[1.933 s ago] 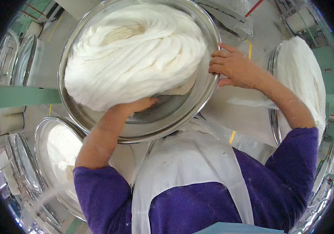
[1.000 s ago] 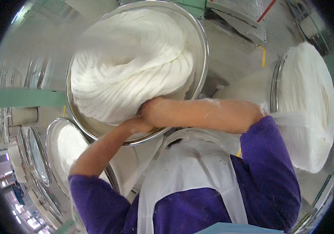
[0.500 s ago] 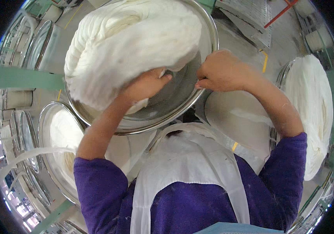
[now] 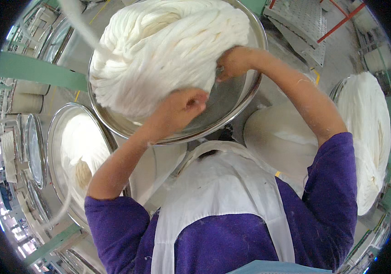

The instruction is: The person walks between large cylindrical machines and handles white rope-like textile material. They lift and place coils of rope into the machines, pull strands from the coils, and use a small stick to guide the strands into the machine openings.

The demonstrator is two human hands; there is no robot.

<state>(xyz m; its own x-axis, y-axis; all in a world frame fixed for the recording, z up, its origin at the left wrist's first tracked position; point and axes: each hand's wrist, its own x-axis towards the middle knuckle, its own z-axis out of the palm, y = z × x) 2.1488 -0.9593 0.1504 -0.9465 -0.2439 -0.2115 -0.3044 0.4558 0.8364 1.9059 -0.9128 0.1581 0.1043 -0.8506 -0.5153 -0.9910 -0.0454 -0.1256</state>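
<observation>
Head view: a thick, looped coil of soft white fibre [image 4: 172, 55] sits in a wide, round, silver-rimmed metal can [image 4: 235, 112] at the far middle; the can's far rim is cut off. The left hand [image 4: 178, 111] is at the coil's near side, fingers curled, any hold on fibre impossible to tell. The right hand [image 4: 237, 62] bends in at its right edge, fingertips partly hidden, grip likewise unclear.
</observation>
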